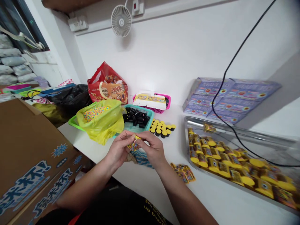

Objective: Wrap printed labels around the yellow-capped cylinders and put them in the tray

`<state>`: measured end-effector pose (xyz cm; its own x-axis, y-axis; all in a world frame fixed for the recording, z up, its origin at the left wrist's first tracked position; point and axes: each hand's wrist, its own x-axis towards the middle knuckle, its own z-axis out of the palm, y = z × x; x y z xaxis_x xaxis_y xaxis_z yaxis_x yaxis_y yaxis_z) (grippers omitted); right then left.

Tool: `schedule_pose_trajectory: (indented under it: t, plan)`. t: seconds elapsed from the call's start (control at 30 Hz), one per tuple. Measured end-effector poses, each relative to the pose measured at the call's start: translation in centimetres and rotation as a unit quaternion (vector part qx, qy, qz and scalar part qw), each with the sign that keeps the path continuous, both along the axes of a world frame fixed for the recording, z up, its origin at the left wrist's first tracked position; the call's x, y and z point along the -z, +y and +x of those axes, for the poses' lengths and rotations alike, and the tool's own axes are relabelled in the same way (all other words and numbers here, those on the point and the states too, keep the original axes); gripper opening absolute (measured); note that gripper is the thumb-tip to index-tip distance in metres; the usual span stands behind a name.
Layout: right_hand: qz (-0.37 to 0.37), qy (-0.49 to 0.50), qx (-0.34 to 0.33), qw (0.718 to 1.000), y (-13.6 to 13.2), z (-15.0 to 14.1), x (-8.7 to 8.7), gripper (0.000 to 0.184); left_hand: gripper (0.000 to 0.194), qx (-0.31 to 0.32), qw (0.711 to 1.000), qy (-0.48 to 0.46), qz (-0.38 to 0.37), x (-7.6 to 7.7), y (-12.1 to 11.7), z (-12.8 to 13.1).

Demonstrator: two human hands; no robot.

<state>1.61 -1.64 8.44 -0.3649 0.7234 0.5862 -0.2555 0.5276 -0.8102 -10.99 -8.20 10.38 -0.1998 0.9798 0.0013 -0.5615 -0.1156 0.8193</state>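
Near the table's front edge, my left hand (pixel 120 145) and my right hand (pixel 152 147) meet around a small yellow printed packet (pixel 133 146). Fingers of both hands pinch it near its top, covering part of it. Beyond my hands stand several small black cups with yellow lids (pixel 161 127). Behind them, a teal basket (pixel 134 127) holds black pieces (pixel 138 117). A pile of flat printed packets (pixel 184 172) lies right of my right forearm. Under my hands is a blue patterned cloth (pixel 142 157).
At right, a metal tray (pixel 187 137) holds many yellow packaged pieces, with a black cable (pixel 225 75) hanging across it. Purple boxes (pixel 215 100) stand behind. A yellow bag (pixel 103 125) of coloured beads, a red bag (pixel 107 90) and a pink basket (pixel 168 100) sit leftward; cartons (pixel 30 140) flank the table.
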Motion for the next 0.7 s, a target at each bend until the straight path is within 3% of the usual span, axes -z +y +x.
schedule_pose_trajectory:
  t: [0.17, 0.4, 0.53, 0.7]
  plan:
    - [-0.081, 0.049, -0.039, 0.995, 0.3, -0.08, 0.38, 0.013, 0.027, 0.03, 0.999, -0.02, -0.016, -0.14, 0.16, -0.04]
    - [-0.062, 0.065, -0.008, 0.996, -0.43, -0.7, 0.41, 0.01, 0.025, 0.021, 1.0, -0.004, -0.01, -0.28, -0.35, -0.02]
    - [-0.056, 0.066, 0.002, 0.996, -0.56, -0.89, 0.72, 0.011, 0.024, 0.057, 0.997, -0.035, -0.039, -0.23, 0.07, -0.42]
    - [-0.053, 0.031, -0.036, 0.997, -0.02, -0.46, 0.73, 0.014, 0.025, 0.058, 0.994, -0.069, -0.06, -0.5, 0.46, -0.54]
